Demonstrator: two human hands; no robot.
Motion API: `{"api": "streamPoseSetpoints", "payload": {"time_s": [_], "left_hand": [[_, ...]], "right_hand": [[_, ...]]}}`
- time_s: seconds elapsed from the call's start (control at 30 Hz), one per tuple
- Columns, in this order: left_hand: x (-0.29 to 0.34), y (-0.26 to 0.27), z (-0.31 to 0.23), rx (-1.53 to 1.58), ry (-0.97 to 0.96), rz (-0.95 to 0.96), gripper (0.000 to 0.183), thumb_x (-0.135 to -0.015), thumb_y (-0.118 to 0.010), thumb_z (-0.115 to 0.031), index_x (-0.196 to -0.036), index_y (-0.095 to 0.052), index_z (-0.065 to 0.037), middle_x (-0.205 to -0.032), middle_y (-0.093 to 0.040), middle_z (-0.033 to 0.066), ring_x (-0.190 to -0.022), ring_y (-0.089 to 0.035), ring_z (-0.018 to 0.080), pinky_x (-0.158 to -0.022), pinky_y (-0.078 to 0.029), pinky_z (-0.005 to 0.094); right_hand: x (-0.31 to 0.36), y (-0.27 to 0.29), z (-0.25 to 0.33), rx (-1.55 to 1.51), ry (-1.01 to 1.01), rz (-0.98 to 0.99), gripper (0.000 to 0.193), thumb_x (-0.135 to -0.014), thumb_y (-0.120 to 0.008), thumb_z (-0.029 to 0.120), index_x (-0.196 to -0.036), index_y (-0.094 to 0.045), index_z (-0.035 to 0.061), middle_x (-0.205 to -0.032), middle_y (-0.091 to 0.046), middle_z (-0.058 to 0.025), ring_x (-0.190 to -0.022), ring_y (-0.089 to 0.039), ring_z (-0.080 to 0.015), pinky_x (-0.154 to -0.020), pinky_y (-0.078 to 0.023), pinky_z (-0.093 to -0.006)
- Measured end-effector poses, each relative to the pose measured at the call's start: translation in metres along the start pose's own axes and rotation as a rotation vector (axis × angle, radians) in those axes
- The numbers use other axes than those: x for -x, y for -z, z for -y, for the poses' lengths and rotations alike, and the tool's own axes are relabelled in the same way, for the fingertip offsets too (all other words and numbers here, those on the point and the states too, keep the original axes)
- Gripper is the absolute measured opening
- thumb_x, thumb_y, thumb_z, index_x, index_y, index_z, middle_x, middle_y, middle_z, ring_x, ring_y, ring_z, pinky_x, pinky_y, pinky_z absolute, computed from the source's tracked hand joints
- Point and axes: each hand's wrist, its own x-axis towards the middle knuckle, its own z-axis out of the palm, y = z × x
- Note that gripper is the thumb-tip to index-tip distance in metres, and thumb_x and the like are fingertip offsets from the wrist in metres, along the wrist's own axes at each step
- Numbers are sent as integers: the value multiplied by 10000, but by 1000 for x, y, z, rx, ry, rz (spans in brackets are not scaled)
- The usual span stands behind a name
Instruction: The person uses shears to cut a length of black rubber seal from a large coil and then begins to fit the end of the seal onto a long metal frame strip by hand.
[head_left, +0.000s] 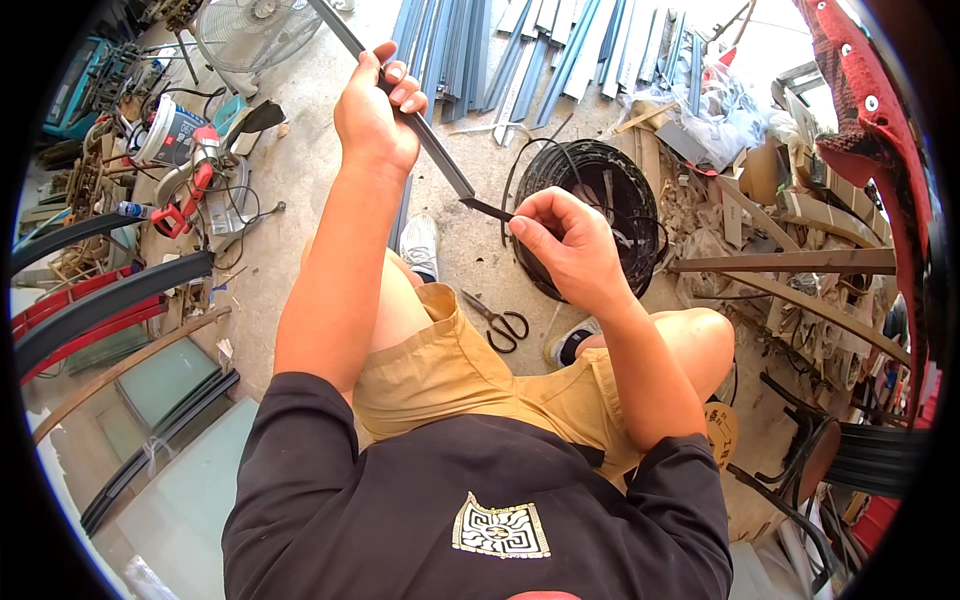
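My left hand [378, 112] is closed around a long dark grey metal profile [437, 150], which slants from the top edge down toward the middle. At the profile's lower end a black rubber strip [486, 208] sticks out. The strip's free end is pinched between thumb and forefinger of my right hand [568, 240]. Behind that hand stands a black bucket [640, 200] with coiled black strip in and around it. On the floor between my feet lie black-handled scissors [500, 325].
Grey and white metal profiles [450, 60] lie at the far side. A red-handled power saw [195, 180] and a fan [258, 30] are at the left. Glass panes [165, 385] lean lower left. Scrap pieces and plastic bags [720, 125] pile up right, near a wooden bar [790, 262].
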Motion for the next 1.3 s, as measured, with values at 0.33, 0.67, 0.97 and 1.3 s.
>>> {"api": "streamPoseSetpoints", "payload": {"time_s": [0.33, 0.67, 0.97, 1.3], "left_hand": [[0, 0, 0, 9, 13, 6, 272, -1159, -431, -287, -1197, -568, -54, -800, -462, -9, -615, -362, 92, -539, -327, 254], [-4, 4, 1, 21, 23, 9, 272, -1156, -440, -285, -1201, -568, -49, -806, -467, -5, -612, -361, 93, -536, -328, 254], [-1, 3, 1, 28, 24, 10, 266, -1152, -453, -278, -1205, -566, -43, -804, -470, -2, -614, -369, 93, -531, -337, 250], [-1, 3, 0, 24, 19, 8, 261, -1149, -460, -269, -1206, -563, -36, -803, -471, -2, -615, -369, 92, -530, -336, 249]], "right_hand": [[-1, -1, -3, -14, 18, -17, 154, -993, -766, 124, -1008, -681, -4, -857, -663, 19, -785, -564, -33, -709, -495, -220], [-1, -1, -2, -12, 0, -18, 160, -994, -766, 131, -1008, -681, -3, -857, -661, 22, -782, -559, -31, -701, -489, -221], [0, -1, -3, -16, -7, -17, 167, -995, -770, 142, -1003, -684, -1, -852, -658, 24, -776, -553, -32, -698, -488, -219], [-1, -2, -3, -30, -32, 3, 162, -994, -769, 129, -1008, -685, -9, -861, -661, 26, -782, -554, -29, -701, -491, -218]]}}
